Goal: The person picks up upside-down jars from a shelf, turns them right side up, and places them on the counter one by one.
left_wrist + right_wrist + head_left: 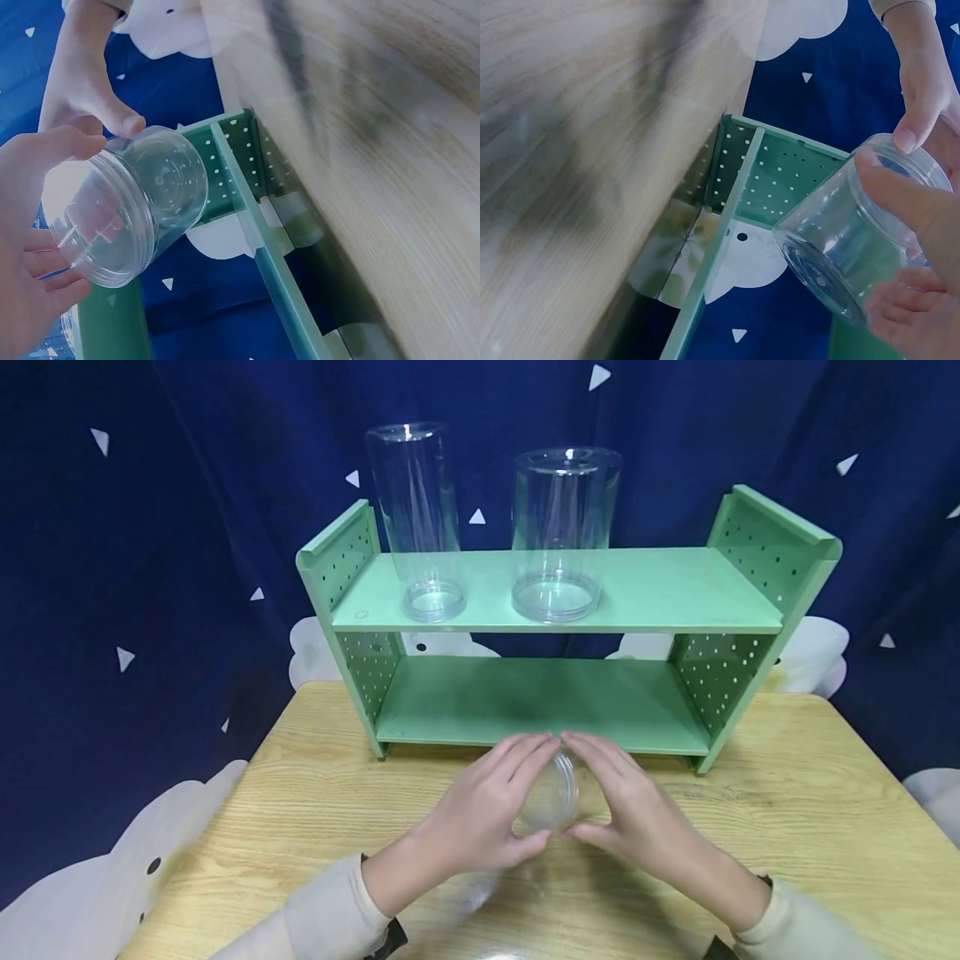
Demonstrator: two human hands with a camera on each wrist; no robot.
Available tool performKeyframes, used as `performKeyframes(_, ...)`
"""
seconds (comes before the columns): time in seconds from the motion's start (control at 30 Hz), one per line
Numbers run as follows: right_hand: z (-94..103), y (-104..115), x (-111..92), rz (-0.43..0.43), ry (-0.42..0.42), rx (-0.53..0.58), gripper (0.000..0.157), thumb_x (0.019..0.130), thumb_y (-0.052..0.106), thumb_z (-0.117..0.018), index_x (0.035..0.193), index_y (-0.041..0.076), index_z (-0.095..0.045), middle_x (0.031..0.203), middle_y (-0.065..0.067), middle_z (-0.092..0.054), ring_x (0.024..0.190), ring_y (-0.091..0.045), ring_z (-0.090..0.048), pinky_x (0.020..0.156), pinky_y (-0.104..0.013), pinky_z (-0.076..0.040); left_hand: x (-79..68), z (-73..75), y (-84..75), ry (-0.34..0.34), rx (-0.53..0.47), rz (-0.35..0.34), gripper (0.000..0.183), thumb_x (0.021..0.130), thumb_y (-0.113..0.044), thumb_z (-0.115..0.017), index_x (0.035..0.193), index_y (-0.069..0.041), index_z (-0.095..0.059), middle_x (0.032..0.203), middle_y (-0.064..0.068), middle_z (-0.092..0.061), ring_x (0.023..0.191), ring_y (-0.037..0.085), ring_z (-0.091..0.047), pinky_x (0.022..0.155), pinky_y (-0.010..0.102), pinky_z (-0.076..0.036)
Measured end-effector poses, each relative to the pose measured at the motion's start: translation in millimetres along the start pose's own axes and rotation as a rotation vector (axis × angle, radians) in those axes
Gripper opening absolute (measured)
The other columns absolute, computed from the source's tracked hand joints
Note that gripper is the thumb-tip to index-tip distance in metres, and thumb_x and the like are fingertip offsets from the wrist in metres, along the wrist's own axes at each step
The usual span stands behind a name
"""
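Both hands hold a short, clear plastic jar (550, 793) between them above the table, in front of the shelf. My left hand (483, 806) curves round one side of it, thumb and fingers near its ridged end. On the opposite side my right hand (637, 806) grips it in the same way, the two hands' fingertips almost meeting. The left wrist view shows the jar (161, 176) tilted, with its rounded bottom pointing away from that hand. In the right wrist view the jar (847, 236) looks see-through, with nothing visible inside.
A green two-tier shelf (540, 702) stands at the back of the wooden table (300, 827). On its upper board are a tall clear jar (416, 518) and a wider clear jar (562, 535). A dark blue curtain (187, 527) with white triangles hangs behind.
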State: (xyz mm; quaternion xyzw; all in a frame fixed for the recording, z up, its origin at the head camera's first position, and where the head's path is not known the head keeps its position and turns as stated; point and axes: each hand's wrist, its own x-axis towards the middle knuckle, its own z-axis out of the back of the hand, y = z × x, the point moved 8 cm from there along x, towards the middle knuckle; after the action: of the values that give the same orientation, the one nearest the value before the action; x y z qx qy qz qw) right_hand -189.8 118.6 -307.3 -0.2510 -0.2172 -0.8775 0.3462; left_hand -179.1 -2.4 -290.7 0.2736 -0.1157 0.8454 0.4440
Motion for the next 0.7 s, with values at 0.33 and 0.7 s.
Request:
performKeyframes(0.33, -1.4, 1.9, -3.2, 0.022, -0.061, 0.000, 0.097, 0.052, 0.026, -0.090, 0.136, 0.000, -0.049, 0.132, -0.014, -0.059, 0.121, -0.029, -0.056, 0.101, -0.045, -0.049, -7.3, -1.3, 0.5, 0.014, -0.028, 0.022, 0.089, 0.074, -0.043, -0.077, 0.143, -0.001, -0.040, 0.147, 0.015, -0.047, 0.136, 0.026, -0.046, 0.118, 0.036, -0.036)
performKeyframes(0.7, -7.9, -15.4, -18.0, -0.081, -0.027, 0.035, 0.098, 0.053, 0.028, -0.091, 0.138, 0.006, -0.048, 0.134, -0.012, -0.058, 0.121, -0.030, -0.056, 0.097, -0.049, -0.053, -31.7, 0.9, 33.2, -0.004, -0.158, 0.251, 0.088, 0.076, -0.049, -0.075, 0.144, -0.007, -0.040, 0.150, 0.008, -0.044, 0.138, 0.024, -0.043, 0.115, 0.044, -0.039)
